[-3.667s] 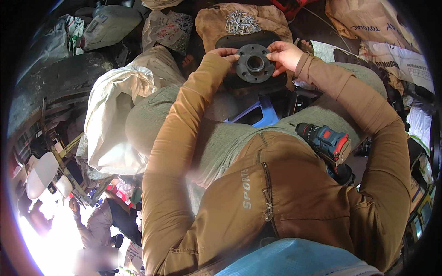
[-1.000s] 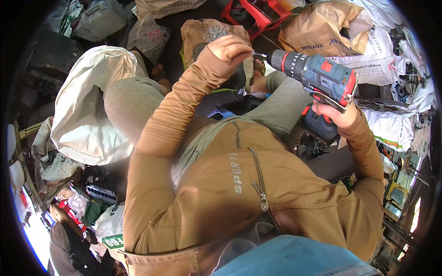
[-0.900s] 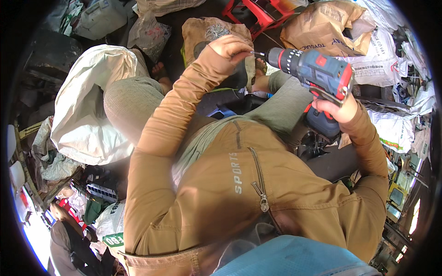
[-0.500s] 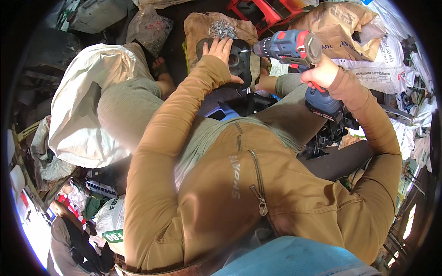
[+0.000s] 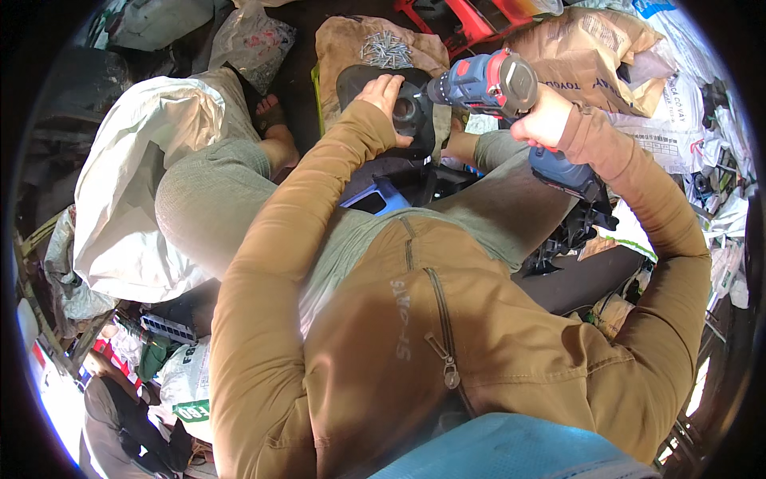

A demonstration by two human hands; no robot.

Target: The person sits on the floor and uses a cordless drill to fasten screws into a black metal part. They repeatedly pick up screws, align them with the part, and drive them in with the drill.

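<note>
A blue and red cordless drill (image 5: 484, 83) is gripped by its handle in my right hand (image 5: 546, 120). Its chuck points left, with the tip close to the right edge of a black plastic part (image 5: 419, 81); I cannot tell whether they touch. My left hand (image 5: 384, 102) holds this part, fingers together on its top and thumb beside the round raised middle. The part lies on a brown cloth-like sheet (image 5: 335, 38) between my feet. A pile of silver screws (image 5: 386, 50) sits on the sheet just beyond it.
A large white sack (image 5: 120, 239) stands by my left leg. Brown paper sacks (image 5: 590, 48) and a red plastic piece (image 5: 471, 24) lie at the far right. More black plastic parts (image 5: 566, 235) are beside my right thigh. A blue plastic piece (image 5: 387, 195) rests between my legs.
The drill has moved a little left, bringing its tip nearer the black part. My left hand's fingers have drawn closer together on the part.
</note>
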